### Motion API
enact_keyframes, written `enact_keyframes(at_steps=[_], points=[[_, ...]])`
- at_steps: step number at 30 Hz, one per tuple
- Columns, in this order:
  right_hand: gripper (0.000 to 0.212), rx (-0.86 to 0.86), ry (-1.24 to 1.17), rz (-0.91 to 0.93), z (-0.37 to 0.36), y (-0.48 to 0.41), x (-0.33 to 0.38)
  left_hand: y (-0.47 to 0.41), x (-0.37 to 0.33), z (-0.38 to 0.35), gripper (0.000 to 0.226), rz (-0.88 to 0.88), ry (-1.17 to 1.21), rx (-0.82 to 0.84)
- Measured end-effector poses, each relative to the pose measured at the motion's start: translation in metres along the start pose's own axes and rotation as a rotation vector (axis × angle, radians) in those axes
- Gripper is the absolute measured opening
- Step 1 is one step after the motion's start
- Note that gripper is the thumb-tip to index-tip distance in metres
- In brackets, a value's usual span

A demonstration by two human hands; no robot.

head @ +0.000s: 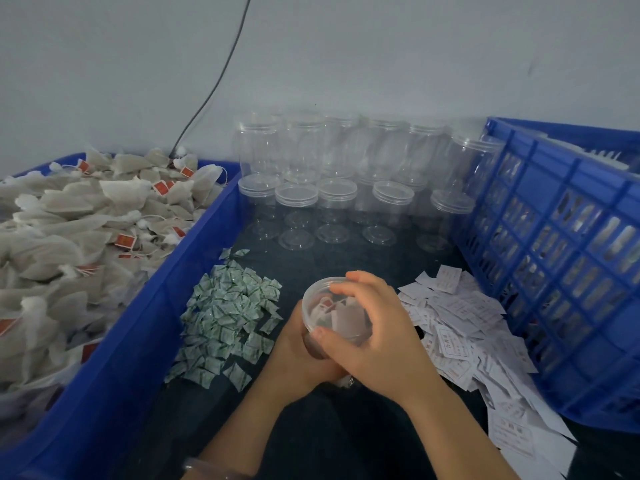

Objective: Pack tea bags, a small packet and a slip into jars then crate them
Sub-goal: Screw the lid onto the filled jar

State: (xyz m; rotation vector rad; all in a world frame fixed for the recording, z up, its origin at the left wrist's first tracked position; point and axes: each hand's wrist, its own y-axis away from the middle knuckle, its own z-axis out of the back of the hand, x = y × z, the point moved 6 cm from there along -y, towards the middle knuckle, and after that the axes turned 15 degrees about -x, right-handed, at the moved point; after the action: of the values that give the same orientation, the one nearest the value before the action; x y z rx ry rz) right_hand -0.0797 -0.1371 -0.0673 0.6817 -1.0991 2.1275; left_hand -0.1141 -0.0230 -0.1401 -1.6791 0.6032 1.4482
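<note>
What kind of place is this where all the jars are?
Probably a small tea-packing workshop: a blue bin heaped with tea bags, rows of empty clear jars, and piles of green packets and paper slips.

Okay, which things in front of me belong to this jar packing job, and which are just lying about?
Job: held jar, gripped by left hand and right hand; tea bags in blue bin; green packets; paper slips; empty lidded jars; blue crate.
Lying about: black cable.

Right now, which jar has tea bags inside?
The jar held between the left hand and right hand; the jars by the wall are empty.
</note>
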Motion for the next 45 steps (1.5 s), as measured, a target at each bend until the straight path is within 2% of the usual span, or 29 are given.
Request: enact_keyframes(at_steps=[4,7,11,14,18,21,25,29,32,37,45], points=[[0.061,0.004,0.067,0.003,0.002,-0.008,0.003,-0.001,-0.002,-0.001,0.077,-0.005,-0.001,0.019],[0.078,0.164,0.265,0.072,-0.001,-0.023,0.009,-0.001,0.000,0.001,0.082,0.027,-0.010,0.013],[0.083,0.290,0.360,0.231,-0.009,-0.027,0.014,-0.003,0.005,-0.002,0.075,0.056,-0.058,-0.007],[0.076,0.190,0.330,0.267,-0.009,-0.022,0.013,-0.004,0.004,-0.003,0.070,0.025,-0.098,-0.025],[0.064,0.029,0.311,0.199,-0.009,-0.022,0.014,-0.004,0.007,-0.002,0.070,0.026,-0.099,-0.057],[0.063,-0.015,0.344,0.178,-0.012,-0.022,0.015,-0.005,0.012,-0.002,0.069,0.042,-0.117,-0.045],[0.065,0.012,0.374,0.204,-0.014,-0.023,0.017,-0.006,0.012,-0.001,0.072,0.042,-0.158,-0.028],[0.075,0.191,0.354,0.198,-0.013,-0.026,0.013,-0.002,0.005,-0.001,0.077,0.045,-0.116,-0.023],[0.073,0.286,0.341,0.174,-0.012,-0.035,0.013,-0.001,0.003,0.001,0.080,0.072,-0.046,-0.022],[0.059,0.128,0.306,0.152,-0.014,-0.033,0.014,-0.005,0.002,-0.001,0.070,0.043,-0.042,-0.066],[0.058,0.019,0.309,0.106,-0.016,-0.031,0.012,-0.005,0.005,-0.004,0.072,0.031,-0.013,-0.073]])
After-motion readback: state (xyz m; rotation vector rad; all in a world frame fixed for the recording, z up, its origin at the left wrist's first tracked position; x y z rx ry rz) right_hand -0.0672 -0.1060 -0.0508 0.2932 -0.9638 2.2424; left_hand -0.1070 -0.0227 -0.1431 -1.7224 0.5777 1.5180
